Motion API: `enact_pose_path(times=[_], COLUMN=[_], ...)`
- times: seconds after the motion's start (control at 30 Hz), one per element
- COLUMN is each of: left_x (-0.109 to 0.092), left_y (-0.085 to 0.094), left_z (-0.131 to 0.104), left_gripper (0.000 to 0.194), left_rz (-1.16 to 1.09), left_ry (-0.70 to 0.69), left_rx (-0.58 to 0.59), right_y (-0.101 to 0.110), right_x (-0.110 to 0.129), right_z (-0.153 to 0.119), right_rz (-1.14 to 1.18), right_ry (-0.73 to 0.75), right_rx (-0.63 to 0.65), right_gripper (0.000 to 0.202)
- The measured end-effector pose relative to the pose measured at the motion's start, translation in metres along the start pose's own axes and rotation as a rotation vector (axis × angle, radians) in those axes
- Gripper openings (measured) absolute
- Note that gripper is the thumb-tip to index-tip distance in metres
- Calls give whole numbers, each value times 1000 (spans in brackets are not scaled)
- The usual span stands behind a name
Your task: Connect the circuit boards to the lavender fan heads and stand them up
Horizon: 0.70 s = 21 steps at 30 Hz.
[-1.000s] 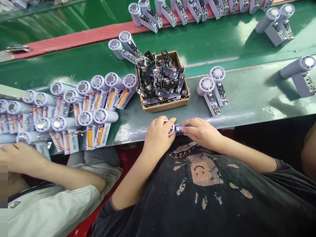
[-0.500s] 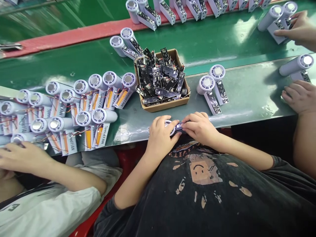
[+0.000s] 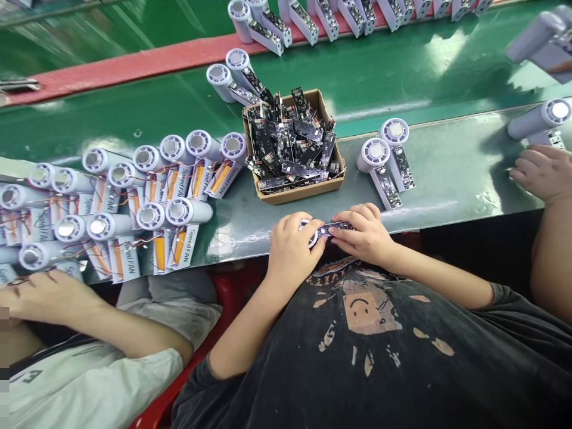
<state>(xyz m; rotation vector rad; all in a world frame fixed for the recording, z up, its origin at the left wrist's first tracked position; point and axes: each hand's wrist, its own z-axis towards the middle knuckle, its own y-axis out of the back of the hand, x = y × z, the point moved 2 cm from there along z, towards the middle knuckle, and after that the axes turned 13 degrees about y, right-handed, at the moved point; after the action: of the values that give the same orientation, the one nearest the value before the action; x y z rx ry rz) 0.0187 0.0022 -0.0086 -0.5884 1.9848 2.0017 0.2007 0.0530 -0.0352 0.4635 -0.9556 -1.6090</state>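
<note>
A pile of white fans [image 3: 120, 196] lies at the bench's left end. At the near edge, the left hand [image 3: 292, 250] wraps around a small fan [image 3: 313, 232], and the right hand [image 3: 364, 232] pinches its dark board [image 3: 336, 227]. A cardboard box [image 3: 295, 190] sits just behind.

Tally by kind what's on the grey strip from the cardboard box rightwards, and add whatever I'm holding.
Cardboard box of circuit boards: 1
Lilac fans lying on the strip: 3
Held fan, between left hand and right hand: 1
Total: 5
</note>
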Motion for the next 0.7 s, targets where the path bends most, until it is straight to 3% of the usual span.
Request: enact_pose_path(times=[0.3, 0.37, 0.43, 0.53, 0.7], left_x=[3, 6, 9, 15, 21], left_y=[0, -1, -2, -4, -12], left_z=[1, -1, -5, -11, -12], left_gripper=[17, 26, 47, 66, 52], left_rz=[3, -84, -213, -319, -300], left_ry=[-23, -81, -168, -246, -235], left_rx=[10, -12, -51, -98, -166], right_y=[-4, -3, 3, 17, 36], right_x=[-1, 2, 4, 4, -3], right_z=[-6, -11, -20, -38, -48], right_rz=[46, 74, 86, 20, -317], right_ry=[54, 65, 65, -20, -227], right_rx=[45, 68, 71, 23, -19], right_gripper=[18, 21, 23, 22, 17])
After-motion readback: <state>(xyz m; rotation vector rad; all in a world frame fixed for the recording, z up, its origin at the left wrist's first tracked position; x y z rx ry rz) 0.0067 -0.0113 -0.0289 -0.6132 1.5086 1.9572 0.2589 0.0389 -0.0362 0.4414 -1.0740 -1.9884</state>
